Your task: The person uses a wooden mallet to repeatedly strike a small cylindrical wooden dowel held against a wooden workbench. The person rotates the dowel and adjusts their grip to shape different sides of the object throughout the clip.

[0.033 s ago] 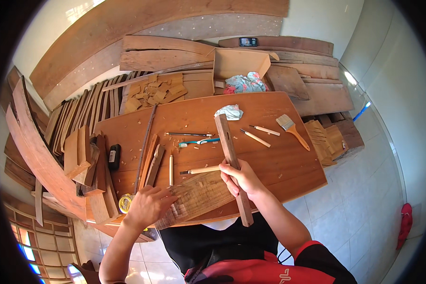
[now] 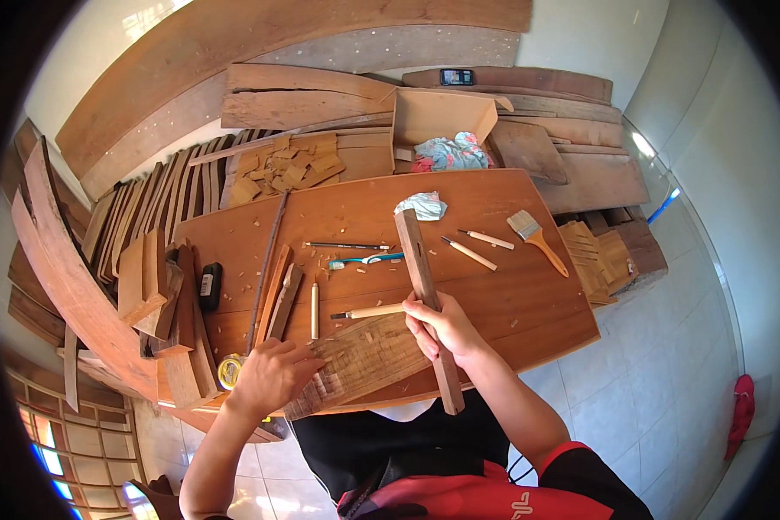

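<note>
My right hand (image 2: 446, 328) is wrapped round a long, narrow wooden bar (image 2: 419, 264) with a slot cut near its upper part. The bar slants across the table's near edge. Beneath and to its left lies a rough, weathered wooden board (image 2: 364, 362) with scattered chips. My left hand (image 2: 275, 378) rests at the board's left end, fingers curled onto it; its thumb is hard to see. Just beyond the board lies a wooden-handled chisel (image 2: 368, 311), its handle end near my right hand. A second light wooden-handled tool (image 2: 315, 310) points away from me, left of the chisel.
On the table (image 2: 485, 303) are a toothbrush (image 2: 366, 260), a pencil (image 2: 347, 246), two carving tools (image 2: 470, 253), a paintbrush (image 2: 537, 243) and a crumpled cloth (image 2: 421, 206). A tape measure (image 2: 230, 371) and wood blocks (image 2: 143, 282) sit left. Stacked planks and a cardboard box (image 2: 442, 117) stand behind.
</note>
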Motion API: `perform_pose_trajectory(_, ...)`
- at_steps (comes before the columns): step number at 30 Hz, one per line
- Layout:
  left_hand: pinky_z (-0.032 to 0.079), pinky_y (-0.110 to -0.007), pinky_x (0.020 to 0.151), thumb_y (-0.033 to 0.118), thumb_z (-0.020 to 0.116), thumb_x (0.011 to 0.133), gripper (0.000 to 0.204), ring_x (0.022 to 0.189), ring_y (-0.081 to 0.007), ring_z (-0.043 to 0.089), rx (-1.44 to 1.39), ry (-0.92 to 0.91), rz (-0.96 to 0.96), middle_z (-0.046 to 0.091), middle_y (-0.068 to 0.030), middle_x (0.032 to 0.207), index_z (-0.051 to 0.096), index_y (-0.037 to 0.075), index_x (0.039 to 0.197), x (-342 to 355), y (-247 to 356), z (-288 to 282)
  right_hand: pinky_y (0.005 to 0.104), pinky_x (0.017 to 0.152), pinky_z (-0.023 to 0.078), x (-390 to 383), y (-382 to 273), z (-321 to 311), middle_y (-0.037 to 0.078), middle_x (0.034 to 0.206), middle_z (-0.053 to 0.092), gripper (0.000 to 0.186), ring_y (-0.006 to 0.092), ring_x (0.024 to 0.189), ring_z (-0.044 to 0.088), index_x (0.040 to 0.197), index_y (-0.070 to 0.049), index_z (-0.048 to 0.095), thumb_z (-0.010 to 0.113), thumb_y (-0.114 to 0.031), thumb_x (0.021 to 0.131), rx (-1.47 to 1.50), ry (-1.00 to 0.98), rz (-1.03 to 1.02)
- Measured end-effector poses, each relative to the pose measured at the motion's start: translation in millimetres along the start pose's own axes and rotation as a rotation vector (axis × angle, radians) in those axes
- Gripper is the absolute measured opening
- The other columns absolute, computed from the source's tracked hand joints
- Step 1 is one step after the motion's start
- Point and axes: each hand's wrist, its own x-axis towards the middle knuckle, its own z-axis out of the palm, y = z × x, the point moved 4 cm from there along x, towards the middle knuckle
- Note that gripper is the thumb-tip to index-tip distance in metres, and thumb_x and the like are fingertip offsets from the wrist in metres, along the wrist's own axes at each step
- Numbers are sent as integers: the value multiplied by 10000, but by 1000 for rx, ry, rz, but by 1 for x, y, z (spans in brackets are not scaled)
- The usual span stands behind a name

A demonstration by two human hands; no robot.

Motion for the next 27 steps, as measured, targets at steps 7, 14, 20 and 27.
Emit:
perform_pose_trajectory(7,530,-377,699,171,757,816,68,772,-216,662,28,-17,5,656,0,812,720,125,849,-1,-3,3,257,347,403,-1,0,-1,18,696,582,288,74,380,485,964,-72,516,674,-302,1037,28,-11,-9)
perform_pose_trajectory(14,525,-380,703,166,722,844,109,787,-226,669,53,-39,30,620,-23,860,661,119,920,-5,-2,8,254,356,414,-3,4,1,12,683,573,272,71,387,487,970,-75,514,682,-280,1033,-4,-4,-25)
perform_pose_trajectory(20,518,-361,729,200,682,865,138,806,-211,655,221,-116,42,590,-32,896,626,106,951,-9,-1,19,265,352,415,-6,6,4,24,697,553,232,85,387,471,980,-56,516,649,-234,1046,-37,9,-27)
perform_pose_trajectory(27,521,-377,725,239,719,847,205,734,-249,636,267,-129,92,581,-64,882,621,86,942,-9,-4,27,272,350,414,-6,6,6,29,695,554,222,93,382,466,981,-53,512,643,-219,1047,-41,28,-43)
